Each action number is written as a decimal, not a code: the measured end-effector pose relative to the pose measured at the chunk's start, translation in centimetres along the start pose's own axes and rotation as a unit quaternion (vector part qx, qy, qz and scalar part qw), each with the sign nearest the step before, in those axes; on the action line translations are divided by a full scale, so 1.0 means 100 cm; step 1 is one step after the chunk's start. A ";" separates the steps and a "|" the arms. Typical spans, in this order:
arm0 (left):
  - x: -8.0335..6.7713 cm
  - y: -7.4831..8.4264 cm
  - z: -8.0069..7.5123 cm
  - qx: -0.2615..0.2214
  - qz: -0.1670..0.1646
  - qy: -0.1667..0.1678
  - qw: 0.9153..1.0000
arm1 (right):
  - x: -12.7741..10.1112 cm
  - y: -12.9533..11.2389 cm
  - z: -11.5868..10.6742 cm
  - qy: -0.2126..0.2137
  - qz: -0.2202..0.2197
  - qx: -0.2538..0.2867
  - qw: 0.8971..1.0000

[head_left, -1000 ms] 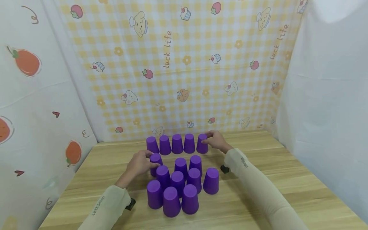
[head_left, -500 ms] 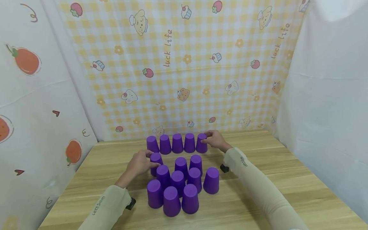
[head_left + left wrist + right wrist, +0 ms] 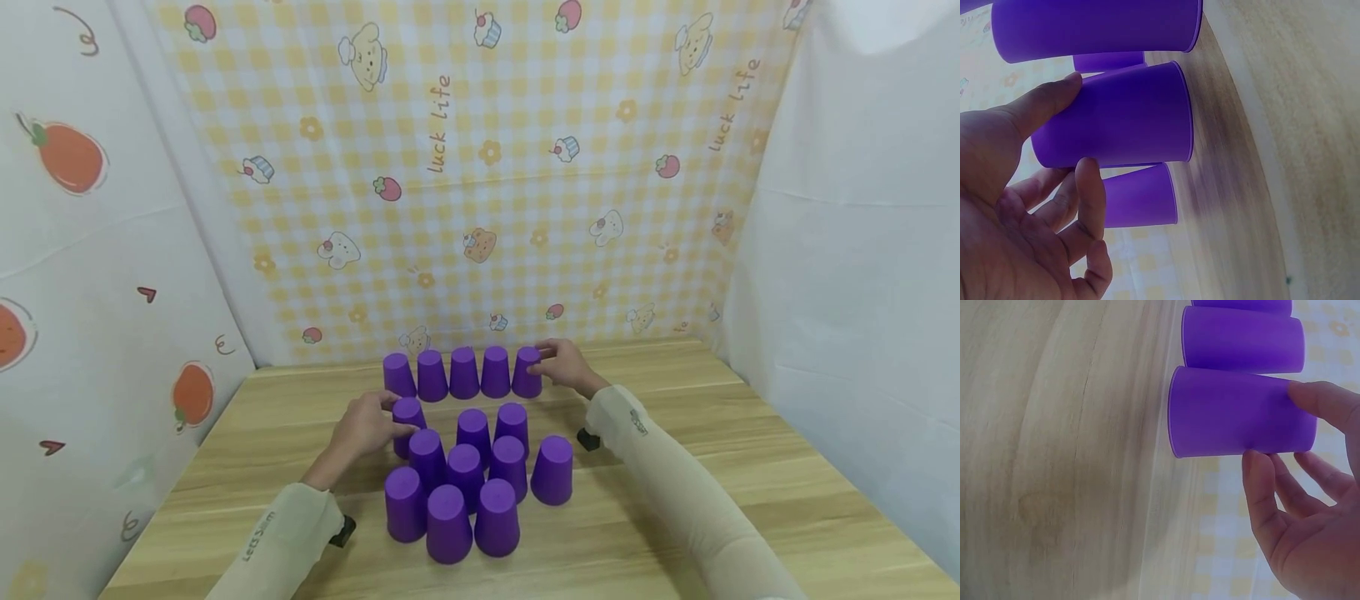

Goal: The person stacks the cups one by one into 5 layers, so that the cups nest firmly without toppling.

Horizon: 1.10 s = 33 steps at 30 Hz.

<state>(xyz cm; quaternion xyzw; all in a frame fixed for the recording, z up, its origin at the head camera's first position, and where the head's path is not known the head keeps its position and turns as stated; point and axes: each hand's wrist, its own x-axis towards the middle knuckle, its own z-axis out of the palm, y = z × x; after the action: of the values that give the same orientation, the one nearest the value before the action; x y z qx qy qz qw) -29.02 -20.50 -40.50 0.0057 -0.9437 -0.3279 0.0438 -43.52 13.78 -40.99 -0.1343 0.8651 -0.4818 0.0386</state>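
- Across a wood-grain table (image 3: pixel 637 483), as seen from the head camera, five purple cups stand upside down side by side in a back row (image 3: pixel 464 375), below a yellow-checked cloth (image 3: pixel 487 108).
- At the back row's right end, a person's right hand (image 3: pixel 564 367) grips the end cup (image 3: pixel 524 382).
- Just in front of the back row's left end, the left hand (image 3: pixel 365 423) holds a second cup (image 3: pixel 408 417), also mouth down, from its left side.
- Nearer the person than the back row, a loose cluster of eight cups (image 3: pixel 449 529) stands inverted; an outlying cup (image 3: pixel 552 473) sits to the cluster's right, forward of the back row's right end.
- Toward the back row, on either side of the cluster, reach a left sleeve (image 3: pixel 281 537) and a right sleeve (image 3: pixel 678 492), both pale and lettered.
- Left wrist camera: thumb (image 3: pixel 1050 106) and fingers close narrowly about the second cup, the thumb on one side, a fingertip at the opposite; other cups show around it.
- Right wrist camera: thumb and fingertips (image 3: pixel 1252 464) pinch the end cup toward its closed end, its back row neighbours lined up beyond; whether its rim touches the table cannot be told.
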 end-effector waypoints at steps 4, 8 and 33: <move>0.000 0.000 0.001 0.003 0.000 0.000 1.000 | -0.003 0.002 -0.003 -0.011 0.012 0.004 1.000; 0.000 0.000 0.002 0.004 -0.003 0.000 1.000 | -0.009 0.004 -0.008 -0.014 0.018 0.001 1.000; 0.000 -0.001 0.004 -0.015 -0.018 -0.006 1.000 | -0.057 -0.014 -0.007 -0.133 -0.095 0.001 0.987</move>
<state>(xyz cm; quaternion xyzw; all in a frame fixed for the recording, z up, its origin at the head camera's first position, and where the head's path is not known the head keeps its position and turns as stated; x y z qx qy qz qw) -29.03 -20.31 -40.83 0.0204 -0.9387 -0.3427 0.0325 -37.86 15.21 -39.84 -0.2784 0.8353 -0.4617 0.1076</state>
